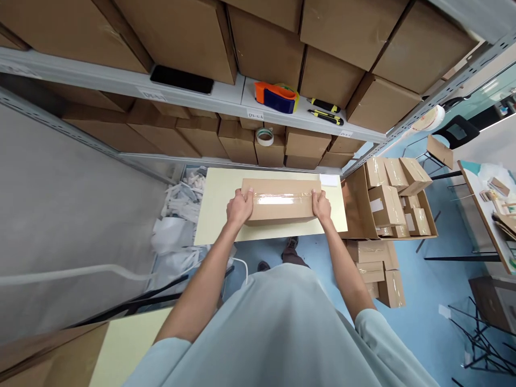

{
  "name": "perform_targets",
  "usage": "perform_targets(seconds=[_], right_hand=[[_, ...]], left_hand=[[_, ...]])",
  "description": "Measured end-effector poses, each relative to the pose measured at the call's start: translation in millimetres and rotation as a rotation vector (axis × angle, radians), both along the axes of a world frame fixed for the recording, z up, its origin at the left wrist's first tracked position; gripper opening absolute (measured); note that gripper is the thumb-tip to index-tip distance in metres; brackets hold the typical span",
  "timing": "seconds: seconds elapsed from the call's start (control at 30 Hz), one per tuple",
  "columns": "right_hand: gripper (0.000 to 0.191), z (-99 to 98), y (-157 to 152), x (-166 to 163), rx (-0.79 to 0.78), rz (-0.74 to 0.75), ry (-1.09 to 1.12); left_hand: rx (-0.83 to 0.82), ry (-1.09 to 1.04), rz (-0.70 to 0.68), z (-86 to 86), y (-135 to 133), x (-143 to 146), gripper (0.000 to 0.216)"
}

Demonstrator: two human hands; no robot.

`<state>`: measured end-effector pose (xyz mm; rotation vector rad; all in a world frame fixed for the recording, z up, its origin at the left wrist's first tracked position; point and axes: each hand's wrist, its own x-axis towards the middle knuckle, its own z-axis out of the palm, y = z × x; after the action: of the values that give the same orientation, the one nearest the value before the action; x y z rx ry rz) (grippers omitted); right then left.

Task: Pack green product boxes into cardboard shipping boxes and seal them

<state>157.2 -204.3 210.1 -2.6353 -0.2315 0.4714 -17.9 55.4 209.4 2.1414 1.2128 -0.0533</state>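
Note:
A long brown cardboard box [282,214] is at the pale yellow table [217,207], with clear shiny tape running along its upper face. My left hand [241,207] grips the box's left end, thumb on top. At the opposite end, my right hand [321,206] is closed round the right edge in the same way. The undersides of the fingers are hidden by the box. Whether the box rests on the table or is just above it, I cannot tell. Behind its right end lies a small white paper [329,180].
A metal shelf [226,97] full of cardboard boxes stands in front, holding a phone [182,79], an orange and blue tape dispenser [277,97], yellow-black cutters [325,116] and a tape roll [265,136]. Right, a large carton [357,207] holds taped boxes; left, white packing material [177,231] is piled.

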Motion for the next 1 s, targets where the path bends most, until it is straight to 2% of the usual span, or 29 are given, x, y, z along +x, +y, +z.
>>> perform_targets(seconds=[0.27, 0.73, 1.0], right_hand=[[0.066, -10.2, -1, 1, -0.006, -0.022, -0.035], [0.066, -6.9, -3, -5, -0.004, -0.045, -0.076], [0.061, -2.6, -9, -22, -0.002, -0.068, -0.093]], left_hand=[[0.024, 0.003, 0.008, -3.1, -1, 0, 0.063], [-0.014, -0.078, 0.044, -0.6, -8, -3, 0.059], [-0.026, -0.129, 0.066, 0.3, -18, -18, 0.059]])
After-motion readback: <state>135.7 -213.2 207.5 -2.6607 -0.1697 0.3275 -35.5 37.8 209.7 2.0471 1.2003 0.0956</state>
